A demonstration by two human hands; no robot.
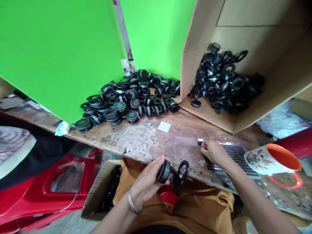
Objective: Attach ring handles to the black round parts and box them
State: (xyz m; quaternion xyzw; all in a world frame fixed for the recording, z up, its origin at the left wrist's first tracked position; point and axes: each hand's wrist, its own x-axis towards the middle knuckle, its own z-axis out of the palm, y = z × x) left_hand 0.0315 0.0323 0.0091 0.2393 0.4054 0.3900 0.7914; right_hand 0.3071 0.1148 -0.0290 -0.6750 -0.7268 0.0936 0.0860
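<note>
My left hand [152, 177] grips a black round holder with a hinged ring [163, 171], its thick disc between thumb and fingers and the ring sticking out to the right. My right hand [211, 150] is closed in a pinch at the left end of a clear sheet with rows of small black dots [235, 156]. What its fingertips hold, if anything, is too small to tell. A red object with a yellow-edged tip [168, 197] lies in my lap below the left hand.
Similar black holders [119, 97] are piled along the wooden table [104, 131] by green panels. More lie in a large cardboard box [207, 117] on its side. A white card [164, 126] and an orange-lined mug [258, 161] are near. A red stool [36, 198] stands left.
</note>
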